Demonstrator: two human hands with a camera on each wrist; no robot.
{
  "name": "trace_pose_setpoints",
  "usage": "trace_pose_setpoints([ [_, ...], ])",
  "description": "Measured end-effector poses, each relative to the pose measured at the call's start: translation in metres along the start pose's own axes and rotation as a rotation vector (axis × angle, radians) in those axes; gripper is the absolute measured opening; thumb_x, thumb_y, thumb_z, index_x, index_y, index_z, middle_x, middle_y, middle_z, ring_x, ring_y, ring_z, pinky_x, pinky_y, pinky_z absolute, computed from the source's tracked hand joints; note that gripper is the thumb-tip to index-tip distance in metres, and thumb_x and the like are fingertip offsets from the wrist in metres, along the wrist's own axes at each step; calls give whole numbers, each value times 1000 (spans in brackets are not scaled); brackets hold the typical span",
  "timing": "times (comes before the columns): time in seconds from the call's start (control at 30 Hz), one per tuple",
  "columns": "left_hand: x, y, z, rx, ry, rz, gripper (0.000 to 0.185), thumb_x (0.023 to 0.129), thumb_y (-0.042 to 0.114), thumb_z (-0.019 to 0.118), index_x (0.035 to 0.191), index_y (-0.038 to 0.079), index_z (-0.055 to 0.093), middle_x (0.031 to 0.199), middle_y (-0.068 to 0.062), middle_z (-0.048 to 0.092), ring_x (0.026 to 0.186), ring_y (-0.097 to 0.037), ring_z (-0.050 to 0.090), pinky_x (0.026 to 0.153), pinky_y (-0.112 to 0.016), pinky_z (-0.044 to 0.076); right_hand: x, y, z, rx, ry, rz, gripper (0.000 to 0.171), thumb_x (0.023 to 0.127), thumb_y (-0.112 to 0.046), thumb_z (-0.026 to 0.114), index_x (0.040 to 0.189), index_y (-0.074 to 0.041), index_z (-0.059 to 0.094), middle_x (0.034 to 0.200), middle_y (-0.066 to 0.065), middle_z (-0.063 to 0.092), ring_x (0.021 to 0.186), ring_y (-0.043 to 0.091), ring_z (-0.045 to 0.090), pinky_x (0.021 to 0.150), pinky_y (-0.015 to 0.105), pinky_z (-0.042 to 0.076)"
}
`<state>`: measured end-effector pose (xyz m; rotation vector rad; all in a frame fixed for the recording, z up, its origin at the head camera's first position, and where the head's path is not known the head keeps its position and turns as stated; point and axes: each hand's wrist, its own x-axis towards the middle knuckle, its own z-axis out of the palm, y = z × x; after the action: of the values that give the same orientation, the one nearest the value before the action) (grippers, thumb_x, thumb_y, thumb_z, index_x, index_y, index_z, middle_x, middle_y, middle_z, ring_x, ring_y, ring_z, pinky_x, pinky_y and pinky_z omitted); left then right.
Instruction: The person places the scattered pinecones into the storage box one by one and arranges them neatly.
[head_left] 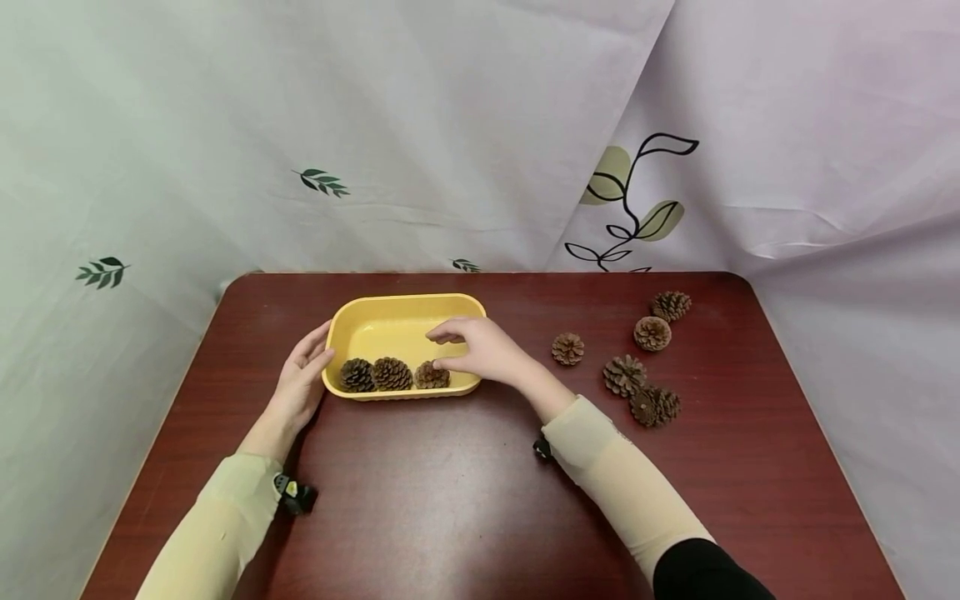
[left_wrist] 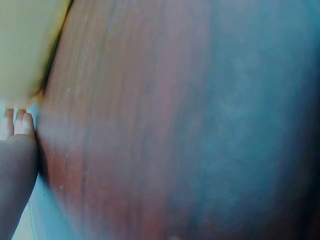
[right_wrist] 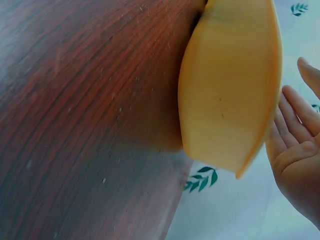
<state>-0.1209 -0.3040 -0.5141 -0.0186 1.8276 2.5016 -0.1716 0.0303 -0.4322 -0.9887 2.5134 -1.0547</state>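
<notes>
A yellow rectangular basin [head_left: 401,307] stands on the table with pine cones along its near side. Of the three that show, a dark pine cone [head_left: 356,376] and a brown pine cone [head_left: 392,374] lie at the left. Under my right thumb is another pine cone [head_left: 432,375], partly covered. My right hand [head_left: 487,350] hovers over the basin's right end, thumb and fingers spread apart; the right wrist view shows nothing gripped. Against the basin's left wall rests my left hand [head_left: 298,385], fingers fairly straight along the outside and thumb at the rim.
Several pine cones lie on the red-brown table [head_left: 420,500] to the right: a single pine cone [head_left: 567,349] nearest the basin, a pair with a rounded pine cone [head_left: 652,333] toward the back, and a cluster with a pine cone [head_left: 625,376]. A patterned curtain [head_left: 465,125] hangs behind.
</notes>
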Motion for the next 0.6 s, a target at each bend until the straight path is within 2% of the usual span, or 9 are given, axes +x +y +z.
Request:
trace_pose_setpoints([
  [0.2, -1, 1, 1, -8, 5, 2, 43, 111, 0, 47, 147, 22, 57, 133, 14, 69, 119, 0, 67, 95, -16, 56, -17, 7, -9, 58, 105, -26, 40, 94, -16, 83, 131, -5, 73, 132, 9, 76, 119, 25, 73, 107, 36, 56],
  [0.43, -1, 2, 2, -29, 15, -10, 42, 111, -1, 48, 141, 26, 61, 131, 14, 71, 117, -1, 68, 95, -17, 57, -38, 18, -22, 67, 228, -35, 38, 90, -11, 85, 127, -4, 75, 126, 11, 77, 115, 27, 74, 106, 43, 57],
  [0.6, -1, 2, 2, -31, 15, -13, 42, 111, -1, 47, 141, 26, 61, 132, 14, 70, 117, 0, 68, 95, -17, 57, -52, 25, -32, 90, 285, -31, 38, 89, -7, 86, 125, -2, 75, 122, 13, 77, 114, 32, 75, 105, 46, 57],
])
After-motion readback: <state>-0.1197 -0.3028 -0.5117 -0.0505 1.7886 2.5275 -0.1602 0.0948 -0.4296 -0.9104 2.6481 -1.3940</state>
